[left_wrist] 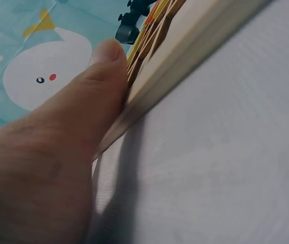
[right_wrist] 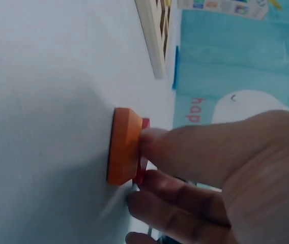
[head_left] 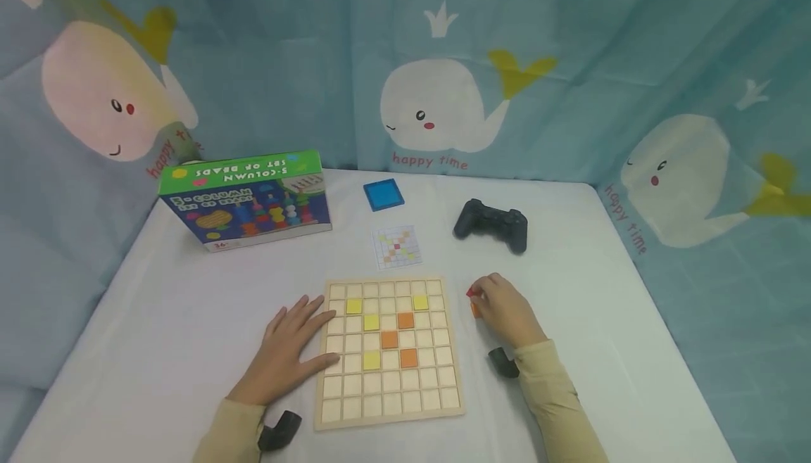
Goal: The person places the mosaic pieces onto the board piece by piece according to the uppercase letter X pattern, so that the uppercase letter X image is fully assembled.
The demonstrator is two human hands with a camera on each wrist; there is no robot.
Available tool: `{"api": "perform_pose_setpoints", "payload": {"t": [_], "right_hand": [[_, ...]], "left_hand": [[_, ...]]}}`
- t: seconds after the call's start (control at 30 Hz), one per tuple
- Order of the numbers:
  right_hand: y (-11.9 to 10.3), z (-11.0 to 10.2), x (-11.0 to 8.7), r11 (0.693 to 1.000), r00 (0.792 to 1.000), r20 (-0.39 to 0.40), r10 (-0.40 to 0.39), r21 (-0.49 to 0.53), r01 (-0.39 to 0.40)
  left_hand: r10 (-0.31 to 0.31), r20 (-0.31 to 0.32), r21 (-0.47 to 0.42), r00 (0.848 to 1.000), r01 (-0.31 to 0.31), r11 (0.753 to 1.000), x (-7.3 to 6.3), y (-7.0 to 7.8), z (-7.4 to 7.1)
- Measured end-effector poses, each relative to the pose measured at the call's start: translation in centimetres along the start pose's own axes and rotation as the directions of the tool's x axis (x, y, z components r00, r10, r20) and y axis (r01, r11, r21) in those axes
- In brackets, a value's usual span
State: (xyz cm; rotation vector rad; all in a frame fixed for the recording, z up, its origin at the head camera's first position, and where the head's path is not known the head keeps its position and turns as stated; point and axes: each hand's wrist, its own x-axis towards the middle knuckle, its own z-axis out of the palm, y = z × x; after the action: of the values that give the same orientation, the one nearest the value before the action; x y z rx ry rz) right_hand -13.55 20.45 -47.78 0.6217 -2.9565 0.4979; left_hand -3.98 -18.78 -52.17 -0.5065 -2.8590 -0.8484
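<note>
Left hand: the left hand (head_left: 288,350) lies flat on the white table (head_left: 158,322) at lower left of centre in the head view, fingers straight and spread, its fingertips (head_left: 326,316) touching the left edge of the square wooden grid board (head_left: 388,387); it holds nothing. In the left wrist view the thumb (left_wrist: 101,76) presses against the board's side (left_wrist: 185,56).

Board: seven flat tiles sit in its cells, four yellow square tiles (head_left: 354,305) and three orange square tiles (head_left: 405,320); every other cell shows bare wood.

Right hand: the right hand (head_left: 503,312) rests just right of the board, near its upper right corner, fingers curled over loose tiles. In the right wrist view the fingertips (right_wrist: 152,140) pinch an orange square tile (right_wrist: 123,145) lying flat on the table, with a red tile (right_wrist: 143,152) directly under the fingers behind it.

Key relation: the loose tiles lie at the right hand's fingertips, on the board's right side; the left hand is well apart from them, across the board.

Loose tiles counted: one orange and one red show; more may be hidden under the hand.

Behind the board: one green and blue cardboard toy box (head_left: 243,199) at upper left, one blue square lid (head_left: 383,194), one printed pattern card (head_left: 397,246), and one black game controller (head_left: 491,225).
</note>
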Motion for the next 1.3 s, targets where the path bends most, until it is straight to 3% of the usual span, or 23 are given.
{"api": "perform_pose_setpoints", "payload": {"t": [0.37, 0.53, 0.63, 0.83, 1.2, 1.3], "right_hand": [[-0.3, -0.6, 0.7, 0.995, 0.998, -0.017, -0.065, 0.07, 0.066], [-2.2, -1.5, 1.2, 0.97, 0.984, -0.016, -0.179, 0.163, 0.179], [-3.9, -1.9, 1.1, 0.943, 0.955, -0.008, -0.296, 0.157, 0.293], [-7.8, -2.1, 0.3, 0.858, 0.87, 0.015, -0.493, 0.175, 0.483], [-13.7, 0.4, -0.5, 0.769, 0.772, 0.072, -0.632, 0.182, 0.613], [-14.7, 1.2, -0.5, 0.755, 0.756, 0.071, -0.651, 0.166, 0.634]], "left_hand": [[-0.019, 0.026, 0.019, 0.999, 0.018, 1.0, 0.3, -0.1, -0.1], [-0.023, 0.025, 0.023, 0.999, 0.023, 0.999, 0.3, -0.2, -0.1], [-0.02, 0.022, 0.013, 1.0, 0.02, 1.0, 0.3, -0.1, -0.2], [-0.027, 0.028, 0.017, 0.999, 0.027, 0.999, 0.3, 0.0, -0.1], [-0.023, 0.021, 0.029, 1.0, 0.023, 0.999, 0.4, 0.0, -0.1], [-0.016, 0.013, 0.032, 1.0, 0.016, 0.999, 0.4, 0.0, -0.1]]}}
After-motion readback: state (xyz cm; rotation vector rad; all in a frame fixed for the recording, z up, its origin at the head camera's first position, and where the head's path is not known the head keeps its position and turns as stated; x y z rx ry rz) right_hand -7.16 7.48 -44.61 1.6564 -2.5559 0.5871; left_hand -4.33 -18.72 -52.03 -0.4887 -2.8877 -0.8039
